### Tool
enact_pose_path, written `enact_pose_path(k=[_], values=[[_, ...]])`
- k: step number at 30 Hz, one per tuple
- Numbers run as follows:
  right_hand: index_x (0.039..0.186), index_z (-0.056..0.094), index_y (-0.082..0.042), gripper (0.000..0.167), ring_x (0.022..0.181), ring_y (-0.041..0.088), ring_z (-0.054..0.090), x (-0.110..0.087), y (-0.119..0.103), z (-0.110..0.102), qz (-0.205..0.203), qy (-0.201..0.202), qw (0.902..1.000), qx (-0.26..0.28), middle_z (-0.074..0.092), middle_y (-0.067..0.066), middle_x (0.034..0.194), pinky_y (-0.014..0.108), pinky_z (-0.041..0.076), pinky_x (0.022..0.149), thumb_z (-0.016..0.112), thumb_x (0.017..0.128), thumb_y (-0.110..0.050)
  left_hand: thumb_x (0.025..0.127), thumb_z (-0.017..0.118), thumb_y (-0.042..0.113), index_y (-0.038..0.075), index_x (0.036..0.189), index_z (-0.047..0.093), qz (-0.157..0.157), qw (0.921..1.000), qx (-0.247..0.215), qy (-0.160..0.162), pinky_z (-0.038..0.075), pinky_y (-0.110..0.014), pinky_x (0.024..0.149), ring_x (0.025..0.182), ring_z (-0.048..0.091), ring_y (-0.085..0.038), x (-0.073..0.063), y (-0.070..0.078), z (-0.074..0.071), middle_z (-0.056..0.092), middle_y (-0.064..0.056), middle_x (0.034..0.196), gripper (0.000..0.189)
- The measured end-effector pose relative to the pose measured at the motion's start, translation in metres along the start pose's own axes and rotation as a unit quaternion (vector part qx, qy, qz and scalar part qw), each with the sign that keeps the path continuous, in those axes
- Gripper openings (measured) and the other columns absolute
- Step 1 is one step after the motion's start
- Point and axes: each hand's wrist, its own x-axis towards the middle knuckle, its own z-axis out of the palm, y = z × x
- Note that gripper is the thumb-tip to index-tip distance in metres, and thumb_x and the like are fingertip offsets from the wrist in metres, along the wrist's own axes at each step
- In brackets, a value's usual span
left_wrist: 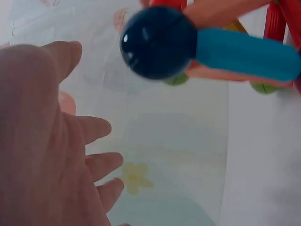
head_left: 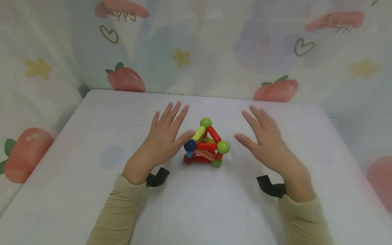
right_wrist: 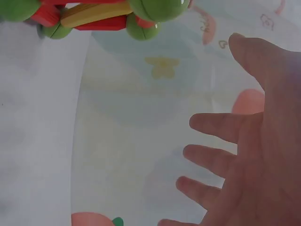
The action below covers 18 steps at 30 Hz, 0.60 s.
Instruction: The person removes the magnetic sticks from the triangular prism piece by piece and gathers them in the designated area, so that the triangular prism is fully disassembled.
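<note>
Squarely between my two hands, a frame of coloured rods and balls (head_left: 206, 146) stands on the white table (head_left: 196, 211). A bright green ball (head_left: 206, 123) tops it, a dark blue ball (head_left: 190, 146) sits at its left corner and another green ball (head_left: 223, 147) at its right; a red rod (head_left: 206, 146) links those two corners.

My left hand (head_left: 162, 137) is just beside the blue corner, fingers spread and extended forward, slanting a little to the right. Its thumb reaches across toward the ball; the left wrist view shows a gap between them. My right hand (head_left: 267, 141) is farther off on the other side, equally spread, its fingers angled forward and left, the thumb pointing at the frame. Both grip nothing, with their backs turned up to my head camera.

Black curved pieces (head_left: 158, 177) jut inward at my wrists, and beige sleeves (head_left: 117, 211) cover my forearms, which slant inward from either side. Beyond the table's far edge hangs a pastel cloth (head_left: 214, 75) printed with red fruit, yellow flowers and "happy".
</note>
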Motion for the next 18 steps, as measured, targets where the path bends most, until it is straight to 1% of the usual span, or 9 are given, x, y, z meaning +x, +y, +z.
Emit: enact_pose_path(k=[4, 7, 9, 13, 16, 18], values=[[0.157, 0.028, -0.02, 0.071, 0.151, 0.035, 0.016, -0.004, -0.011, -0.003, -0.018, 0.002, 0.9988, 0.045, 0.018, 0.007, 0.166, 0.069, 0.025, 0.113, 0.059, 0.097, -0.044, 0.101, 0.041, 0.056, 0.022, 0.161, 0.012, 0.044, 0.9989, -0.018, -0.001, 0.007, -0.062, 0.122, 0.156, 0.004, -0.026, 0.001, 0.009, 0.005, 0.008, -0.003, 0.168, 0.075], [0.154, 0.035, -0.018, 0.064, 0.147, 0.031, 0.029, -0.005, -0.018, -0.002, -0.042, 0.007, 0.9972, 0.062, 0.029, 0.006, 0.161, 0.064, 0.033, 0.112, 0.06, 0.098, -0.038, 0.1, 0.045, 0.054, 0.021, 0.16, 0.014, 0.068, 0.9973, -0.026, -0.002, 0.014, -0.059, 0.122, 0.156, 0.01, -0.027, 0.002, 0.013, 0.008, 0.011, -0.003, 0.168, 0.075], [0.15, 0.04, -0.015, 0.06, 0.143, 0.03, 0.037, -0.006, -0.022, 0.0, -0.064, 0.013, 0.9959, 0.063, 0.038, 0.007, 0.155, 0.059, 0.038, 0.111, 0.062, 0.097, -0.033, 0.1, 0.047, 0.054, 0.022, 0.16, 0.016, 0.083, 0.9961, -0.03, -0.002, 0.021, -0.056, 0.122, 0.155, 0.014, -0.029, 0.002, 0.015, 0.011, 0.012, -0.004, 0.168, 0.075], [0.139, 0.052, -0.011, 0.048, 0.123, 0.025, 0.056, -0.007, -0.027, 0.006, -0.122, 0.023, 0.9904, 0.06, 0.055, 0.005, 0.139, 0.05, 0.05, 0.1, 0.066, 0.095, -0.024, 0.1, 0.051, 0.051, 0.026, 0.158, 0.025, 0.108, 0.993, -0.047, 0.001, 0.035, -0.051, 0.117, 0.152, 0.022, -0.032, 0.002, 0.018, 0.017, 0.015, -0.004, 0.167, 0.068], [0.127, 0.062, -0.01, 0.035, 0.108, 0.019, 0.062, -0.007, -0.03, 0.011, -0.169, 0.021, 0.9835, 0.061, 0.062, 0.003, 0.125, 0.042, 0.056, 0.089, 0.069, 0.093, -0.018, 0.1, 0.052, 0.047, 0.024, 0.155, 0.035, 0.129, 0.9902, -0.053, 0.01, 0.042, -0.048, 0.112, 0.151, 0.027, -0.03, 0.003, 0.018, 0.022, 0.019, -0.005, 0.166, 0.062], [0.119, 0.066, -0.009, 0.029, 0.102, 0.016, 0.064, -0.006, -0.031, 0.015, -0.192, 0.023, 0.9794, 0.057, 0.064, 0.002, 0.119, 0.038, 0.058, 0.083, 0.072, 0.091, -0.014, 0.1, 0.054, 0.044, 0.02, 0.153, 0.04, 0.144, 0.9882, -0.049, 0.017, 0.045, -0.045, 0.11, 0.149, 0.03, -0.029, 0.003, 0.019, 0.026, 0.022, -0.006, 0.165, 0.059]])
